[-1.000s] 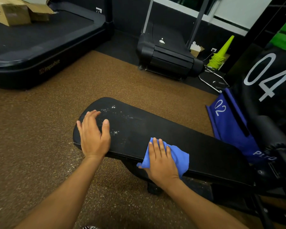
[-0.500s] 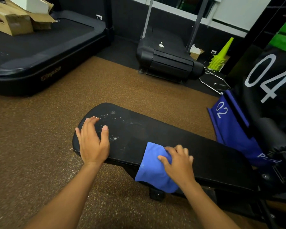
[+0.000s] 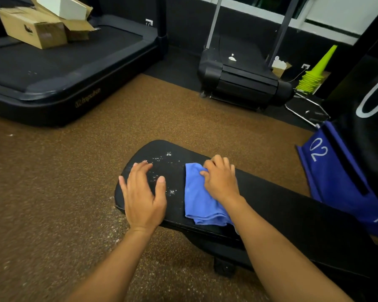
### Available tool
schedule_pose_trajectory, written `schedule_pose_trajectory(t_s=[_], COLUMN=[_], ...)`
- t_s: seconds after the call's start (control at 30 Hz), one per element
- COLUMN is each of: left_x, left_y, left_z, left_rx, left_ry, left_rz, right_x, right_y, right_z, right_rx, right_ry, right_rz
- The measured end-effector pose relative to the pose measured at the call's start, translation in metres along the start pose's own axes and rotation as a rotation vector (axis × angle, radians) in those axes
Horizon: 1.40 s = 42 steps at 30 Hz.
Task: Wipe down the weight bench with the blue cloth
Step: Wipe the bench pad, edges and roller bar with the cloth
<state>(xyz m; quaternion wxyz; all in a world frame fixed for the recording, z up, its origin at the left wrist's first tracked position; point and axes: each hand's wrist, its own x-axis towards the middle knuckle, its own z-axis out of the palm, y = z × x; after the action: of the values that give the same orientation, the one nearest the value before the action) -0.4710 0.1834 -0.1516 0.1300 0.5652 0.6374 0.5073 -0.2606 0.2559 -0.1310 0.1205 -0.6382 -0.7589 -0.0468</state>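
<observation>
Single head-worn wide-angle view, looking forward and steeply down, close over the weight bench [image 3: 271, 205], treadmills [image 3: 244, 81] beyond

Crumpled blue cloth [image 3: 200, 199] on black bench [image 3: 292, 212]

The weight bench [image 3: 282, 205] is plain black, flecked with white droplets near its rounded end. On it lies a solid blue cloth [image 3: 200, 201]. Around the bench, the floor [image 3: 74, 171] is speckled brown; beyond it stand lime-yellow cones [image 3: 314, 73].
</observation>
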Motion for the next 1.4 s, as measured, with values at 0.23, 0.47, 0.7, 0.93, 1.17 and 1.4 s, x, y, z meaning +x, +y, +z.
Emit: schedule_pose_trajectory(t_s=[0.23,0.47,0.7,0.93,1.17,1.4], left_x=[0.051,0.096,0.146,0.179,0.150,0.131], left_y=[0.037,0.068,0.102,0.143,0.105,0.061], left_z=[0.024,0.086,0.075,0.049,0.038,0.039], left_rx=[0.080,0.569,0.053,-0.152,0.070,0.145], left_ry=[-0.293,-0.894,-0.795,-0.639,-1.001,-0.746], left_rz=[0.185,0.274,0.212,0.335,0.220,0.061], right_x=[0.008,0.011,0.047,0.069,0.029,0.014], right_y=[0.029,0.059,0.073,0.070,0.046,0.030], right_z=[-0.023,-0.046,-0.114,-0.187,-0.128,-0.068], right_rx=[0.350,0.213,0.398,0.402,0.282,0.277], right_ry=[-0.177,-0.404,-0.214,0.017,-0.383,-0.302], right_rz=[0.163,0.212,0.139,0.064,-0.001,0.086])
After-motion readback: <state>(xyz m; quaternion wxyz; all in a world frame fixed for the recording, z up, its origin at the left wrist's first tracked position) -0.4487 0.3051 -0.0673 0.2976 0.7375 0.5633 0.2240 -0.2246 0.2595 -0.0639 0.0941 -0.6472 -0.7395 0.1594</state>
